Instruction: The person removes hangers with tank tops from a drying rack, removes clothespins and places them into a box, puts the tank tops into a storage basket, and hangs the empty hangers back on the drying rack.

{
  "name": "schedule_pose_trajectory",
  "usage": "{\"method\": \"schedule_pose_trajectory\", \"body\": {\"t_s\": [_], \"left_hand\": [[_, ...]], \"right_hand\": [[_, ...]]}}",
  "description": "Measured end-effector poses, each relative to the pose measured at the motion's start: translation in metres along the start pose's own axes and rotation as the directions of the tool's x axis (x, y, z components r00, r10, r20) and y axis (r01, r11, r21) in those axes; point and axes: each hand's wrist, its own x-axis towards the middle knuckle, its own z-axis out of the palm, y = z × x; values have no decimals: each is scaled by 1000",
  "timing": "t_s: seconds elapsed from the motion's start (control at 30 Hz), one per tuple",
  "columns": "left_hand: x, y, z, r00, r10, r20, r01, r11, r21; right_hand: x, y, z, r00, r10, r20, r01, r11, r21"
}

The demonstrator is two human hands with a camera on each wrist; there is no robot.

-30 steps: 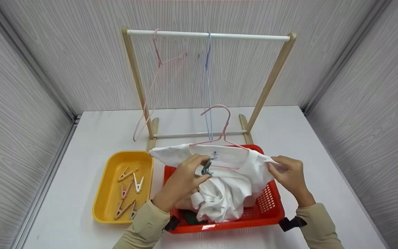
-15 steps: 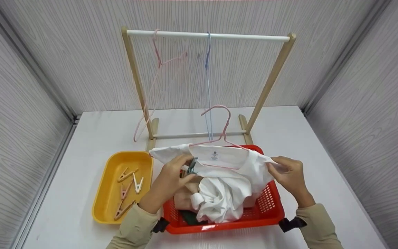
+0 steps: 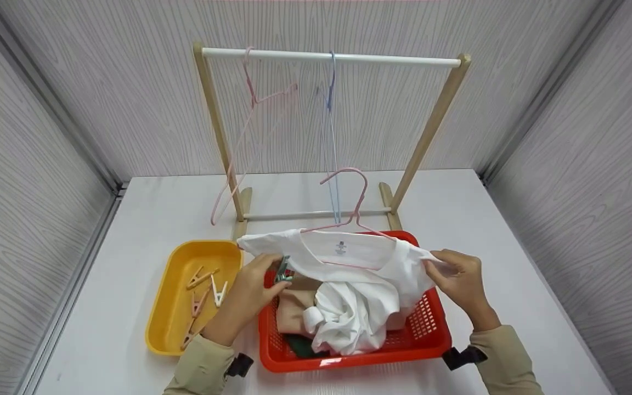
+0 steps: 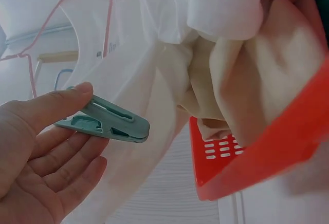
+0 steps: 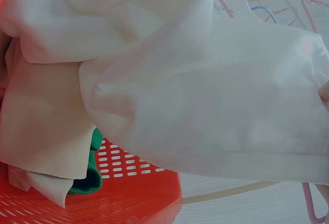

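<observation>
My left hand (image 3: 250,293) pinches a green clothespin (image 4: 115,121) between thumb and fingers, beside the left shoulder of a white shirt (image 3: 357,291). The clothespin's tip points toward the cloth; whether it touches cannot be told. A pink hanger (image 3: 357,204) runs through the shirt's neck, its hook standing up above the collar. With thumb and fingers, my right hand (image 3: 458,277) grips the shirt's right sleeve. The shirt's lower part lies bunched over a red basket (image 3: 360,363), where beige cloth (image 3: 292,311) and dark green cloth (image 5: 88,175) show underneath.
To the left, a yellow tray (image 3: 158,323) holds several clothespins (image 3: 219,291). Behind the basket stands a wooden rack with a white rod (image 3: 393,58). A pink hanger (image 3: 247,118) and a blue hanger (image 3: 331,104) hang from it. Patterned panels enclose the white table (image 3: 519,263).
My left hand has moved left with the clothespin, from in front of the shirt's neck to its left shoulder. The right hand keeps its place on the sleeve.
</observation>
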Motion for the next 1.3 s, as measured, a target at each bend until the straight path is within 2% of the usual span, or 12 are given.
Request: {"method": "schedule_pose_trajectory", "body": {"t_s": [0.23, 0.3, 0.43, 0.53, 0.67, 0.87, 1.0, 1.1, 1.3], "left_hand": [[-10, -21, -2, 999, -18, -42, 18, 1000, 1], [-13, -26, -6, 998, -49, -37, 49, 999, -2], [-21, -34, -16, 986, -166, -14, 167, 986, 15], [-26, -42, -22, 967, -255, -4, 255, 966, 38], [-30, -52, -27, 942, -335, 6, 334, 940, 71], [-35, -63, -34, 894, -441, 76, 437, 897, 67], [-41, -75, -35, 889, -454, 53, 449, 889, 88], [-47, -86, -33, 876, -482, 31, 476, 873, 110], [-60, -105, -33, 801, -597, 42, 583, 794, 172]], "right_hand": [[0, 1, -1, 1000, 1, 24, -1, 1000, 12], [0, 2, -1, 1000, 9, 26, -9, 1000, 10], [0, 3, -2, 999, 18, 31, -18, 1000, 6], [2, 2, -1, 1000, 4, 30, -4, 1000, -6], [2, 1, -1, 1000, -7, 26, 8, 1000, -19], [0, 3, -1, 1000, 9, 27, -8, 1000, -23], [0, 3, -1, 1000, 6, 21, -6, 1000, -10], [0, 2, 0, 1000, -12, 7, 12, 1000, -8], [-1, 1, 0, 1000, -24, 7, 24, 1000, 0]]}}
